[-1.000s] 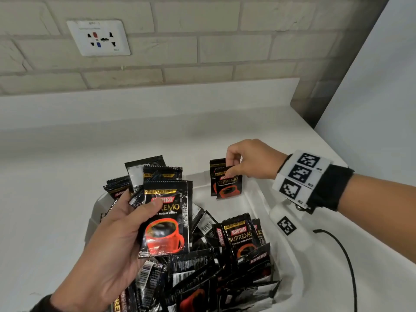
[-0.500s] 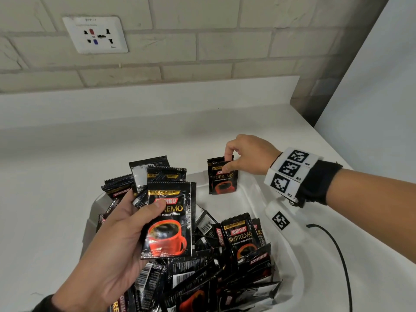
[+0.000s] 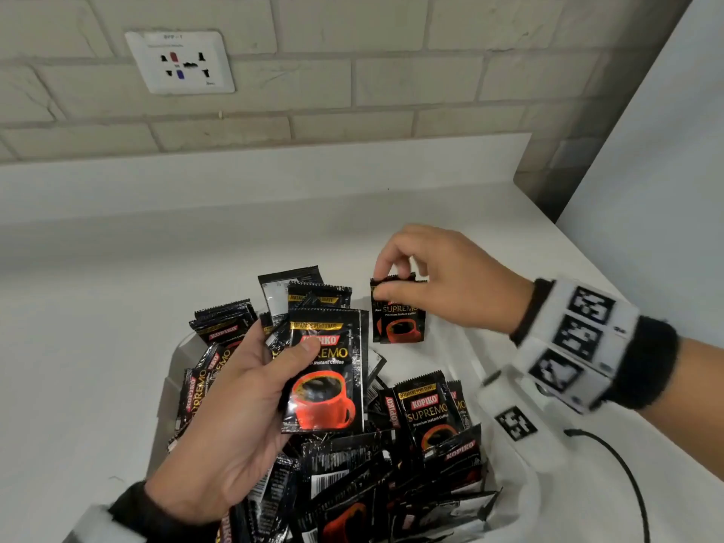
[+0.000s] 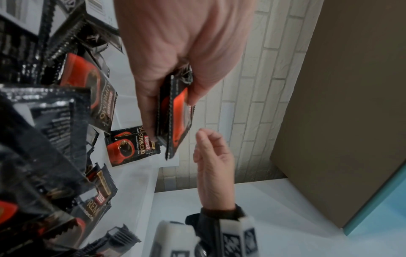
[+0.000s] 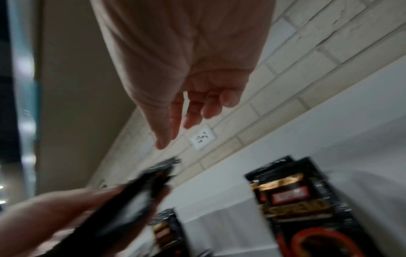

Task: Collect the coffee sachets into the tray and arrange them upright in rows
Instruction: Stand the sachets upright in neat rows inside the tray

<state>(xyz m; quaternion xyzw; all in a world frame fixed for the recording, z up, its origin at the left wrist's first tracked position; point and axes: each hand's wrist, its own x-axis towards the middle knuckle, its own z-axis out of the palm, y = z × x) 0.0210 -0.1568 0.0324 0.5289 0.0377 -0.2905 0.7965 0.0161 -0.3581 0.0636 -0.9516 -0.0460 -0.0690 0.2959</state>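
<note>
Black Kopiko coffee sachets fill a white tray (image 3: pixel 166 389) in a loose heap (image 3: pixel 391 484). A couple of sachets (image 3: pixel 399 323) stand upright against the tray's far right corner, also seen in the left wrist view (image 4: pixel 129 147) and the right wrist view (image 5: pixel 296 200). My right hand (image 3: pixel 386 282) hovers just above their top edge; its fingers (image 5: pixel 193 113) are loosely bent and hold nothing. Over the tray's middle, my left hand (image 3: pixel 297 354) grips a small stack of sachets (image 3: pixel 329 386), thumb on the front one, with the stack edge-on in its wrist view (image 4: pixel 175 118).
The tray sits on a white counter (image 3: pixel 78 327) against a brick wall with a socket plate (image 3: pixel 180 62). A pale cabinet side (image 3: pixel 646 190) closes the right. A thin black cable (image 3: pixel 627 476) lies on the counter right of the tray.
My right hand has let go of the upright sachets in the far corner and risen a little above them. My left hand keeps its stack in about the same place.
</note>
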